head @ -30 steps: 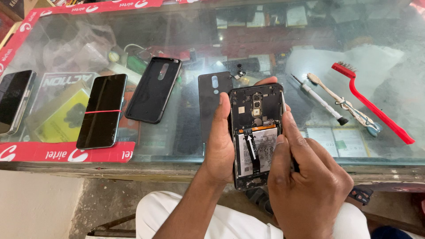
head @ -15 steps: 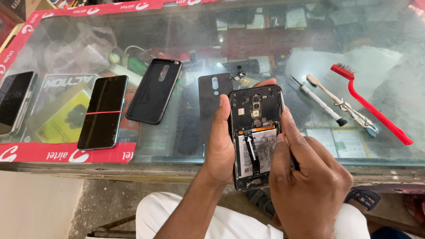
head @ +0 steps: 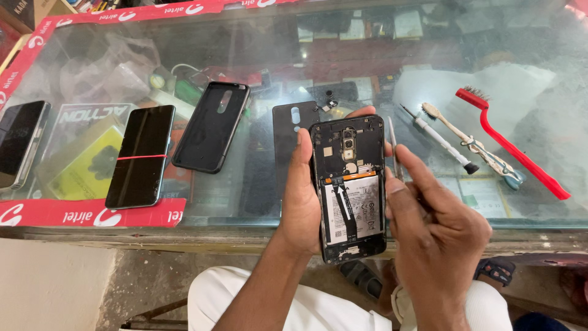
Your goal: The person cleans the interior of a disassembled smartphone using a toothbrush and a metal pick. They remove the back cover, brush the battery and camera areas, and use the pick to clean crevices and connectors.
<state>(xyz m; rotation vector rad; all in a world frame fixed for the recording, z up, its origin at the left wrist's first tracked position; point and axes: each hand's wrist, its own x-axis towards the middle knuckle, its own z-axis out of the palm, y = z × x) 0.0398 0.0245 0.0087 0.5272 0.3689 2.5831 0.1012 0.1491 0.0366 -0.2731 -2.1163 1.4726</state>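
Your left hand (head: 303,202) clamped the opened phone (head: 349,190); your right hand (head: 438,233) pinched tweezers (head: 394,150) beside it. A slip could have gouged the battery (head: 352,208).

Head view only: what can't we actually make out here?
- Tweezers: only the upper part shows; the right hand covers the rest and the grip.
- Opened phone: its left edge is hidden under the left hand; small parts too fine to tell.
- Items under the glass counter: blurred by dust and glare.
- Phone at far left: cut by the frame edge.
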